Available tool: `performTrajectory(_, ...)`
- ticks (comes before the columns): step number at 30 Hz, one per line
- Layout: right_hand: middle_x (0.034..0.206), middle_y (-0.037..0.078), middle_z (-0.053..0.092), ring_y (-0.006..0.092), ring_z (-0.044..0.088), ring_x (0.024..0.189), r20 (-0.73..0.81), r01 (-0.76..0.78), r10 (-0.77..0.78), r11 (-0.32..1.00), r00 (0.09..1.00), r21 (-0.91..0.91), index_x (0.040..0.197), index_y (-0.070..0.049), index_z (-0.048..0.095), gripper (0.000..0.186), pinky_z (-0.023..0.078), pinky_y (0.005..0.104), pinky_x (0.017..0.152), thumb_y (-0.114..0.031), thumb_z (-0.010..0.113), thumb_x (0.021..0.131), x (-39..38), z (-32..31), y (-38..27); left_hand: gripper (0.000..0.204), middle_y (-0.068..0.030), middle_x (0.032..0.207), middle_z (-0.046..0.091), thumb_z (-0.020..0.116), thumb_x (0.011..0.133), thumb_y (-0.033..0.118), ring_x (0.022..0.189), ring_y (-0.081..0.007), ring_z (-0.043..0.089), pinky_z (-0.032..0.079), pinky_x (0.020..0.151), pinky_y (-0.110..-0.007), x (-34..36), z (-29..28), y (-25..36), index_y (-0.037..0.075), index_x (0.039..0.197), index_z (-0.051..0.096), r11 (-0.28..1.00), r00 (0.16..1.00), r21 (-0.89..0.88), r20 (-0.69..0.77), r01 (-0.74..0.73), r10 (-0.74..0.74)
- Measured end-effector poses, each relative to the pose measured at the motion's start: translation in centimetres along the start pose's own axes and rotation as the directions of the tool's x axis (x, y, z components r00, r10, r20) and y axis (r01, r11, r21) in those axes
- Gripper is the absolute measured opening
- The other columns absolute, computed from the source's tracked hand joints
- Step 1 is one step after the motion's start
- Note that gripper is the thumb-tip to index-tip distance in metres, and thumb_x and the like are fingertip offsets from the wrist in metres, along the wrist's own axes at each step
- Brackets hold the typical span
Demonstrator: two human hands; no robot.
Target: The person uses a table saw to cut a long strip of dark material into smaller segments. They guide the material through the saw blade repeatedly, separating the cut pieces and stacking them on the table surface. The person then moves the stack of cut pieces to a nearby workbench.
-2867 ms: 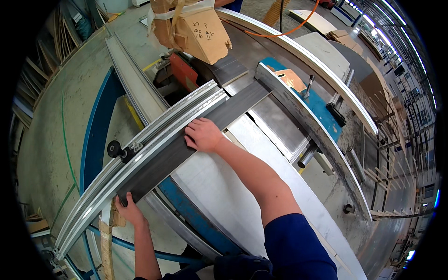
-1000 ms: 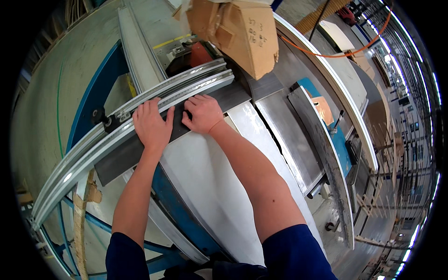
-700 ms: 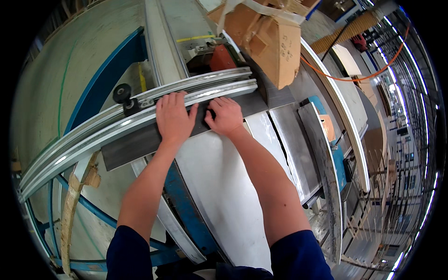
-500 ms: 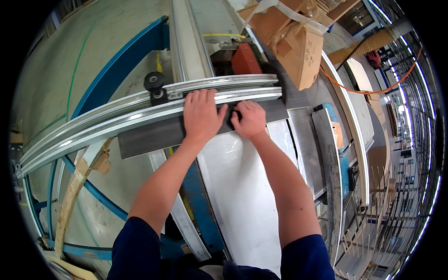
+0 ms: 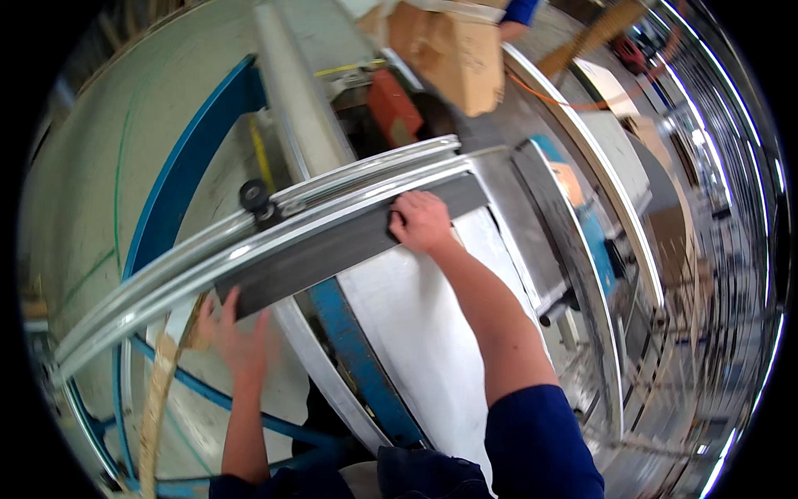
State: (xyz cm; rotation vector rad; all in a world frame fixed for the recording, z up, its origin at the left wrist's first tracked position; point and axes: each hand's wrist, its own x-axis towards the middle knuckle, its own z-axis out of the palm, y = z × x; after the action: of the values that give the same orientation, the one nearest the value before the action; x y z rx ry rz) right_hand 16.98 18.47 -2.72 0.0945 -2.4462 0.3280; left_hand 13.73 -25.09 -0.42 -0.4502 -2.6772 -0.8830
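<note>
A long, flat dark grey strip (image 5: 341, 248) lies along the silver metal rail fence (image 5: 332, 202), over the white sliding table (image 5: 416, 308) of a saw-like machine. My right hand (image 5: 422, 223) rests on the strip toward its right end, fingers curled down at its surface; what lies beneath the fingertips is hidden. Beside the strip's left end, my left hand (image 5: 238, 343) is off the strip or only just at its corner, smeared by motion, with fingers spread apart. A black knob (image 5: 254, 196) stands on the fence.
A curved blue arm (image 5: 187, 158) and frame bars are on the left, beside a wooden piece (image 5: 158, 399). Behind the fence sits a red-orange guard (image 5: 393, 106). Cardboard boxes (image 5: 449, 54) stand at the back, where another person's blue sleeve (image 5: 521, 10) shows.
My left hand has left the strip's middle and swung left and nearer, to its left end. My right hand stays on the strip. The view has shifted, and another person's sleeve has appeared.
</note>
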Motion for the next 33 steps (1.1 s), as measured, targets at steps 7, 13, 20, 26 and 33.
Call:
performTrajectory(7,0.086,0.008,0.064,0.03,0.066,0.091,0.012,-0.057,0.057,0.998,0.998,-0.028,0.085,-0.009,0.064,0.014,0.053,0.0427,0.082,-0.018,0.074,0.085,-1.5,-0.6,-0.8,0.079,-0.008,0.124,0.062,0.1,0.073,0.008,0.102,-0.0234,0.06,0.05,0.088,-0.037,0.5,-0.4,-5.4,0.007,0.147,0.072,0.984,0.983,-0.175,0.183,0.027,0.005)
performTrajectory(13,0.094,0.007,0.067,0.0282,0.065,0.097,-0.037,-0.121,0.132,0.969,0.991,0.216,0.092,-0.01,0.071,0.011,0.052,0.0421,0.089,-0.018,0.078,0.089,-2.8,2.1,-5.2,0.079,-0.0082,0.124,0.06,0.099,0.074,0.009,0.099,-0.0231,0.058,0.052,0.089,-0.036,0.4,1.2,-2.8,0.004,0.148,0.071,0.993,0.981,-0.115,0.194,0.033,-0.01)
performTrajectory(20,0.096,0.006,0.068,0.0273,0.065,0.1,-0.051,-0.158,0.169,0.972,0.984,0.174,0.097,-0.009,0.073,0.009,0.051,0.0401,0.097,-0.016,0.078,0.093,-3.0,1.6,-3.9,0.073,-0.0135,0.13,0.061,0.097,0.082,0.017,0.112,-0.0298,0.066,0.056,0.094,-0.041,0.5,4.4,2.1,0.0,0.147,0.07,0.993,0.98,-0.103,0.184,-0.062,0.08)
performTrajectory(26,0.096,0.007,0.069,0.0273,0.066,0.1,-0.11,-0.199,0.205,0.978,0.973,0.067,0.098,-0.01,0.074,0.009,0.051,0.0403,0.095,-0.017,0.078,0.095,-3.9,0.7,-0.4,0.073,-0.0176,0.133,0.063,0.095,0.083,0.017,0.122,-0.0359,0.065,0.055,0.103,-0.045,0.7,6.5,6.8,-0.003,0.148,0.067,0.989,0.967,-0.142,0.246,-0.04,0.075)
performTrajectory(33,0.096,0.007,0.068,0.027,0.066,0.099,-0.139,-0.177,0.187,0.981,0.973,0.078,0.098,-0.009,0.073,0.01,0.052,0.0405,0.093,-0.018,0.078,0.095,-4.2,0.6,1.2,0.076,-0.0195,0.135,0.062,0.094,0.083,0.012,0.127,-0.0386,0.059,0.049,0.113,-0.048,0.5,8.7,8.6,-0.002,0.151,0.064,0.986,0.971,-0.144,0.21,-0.084,0.113)
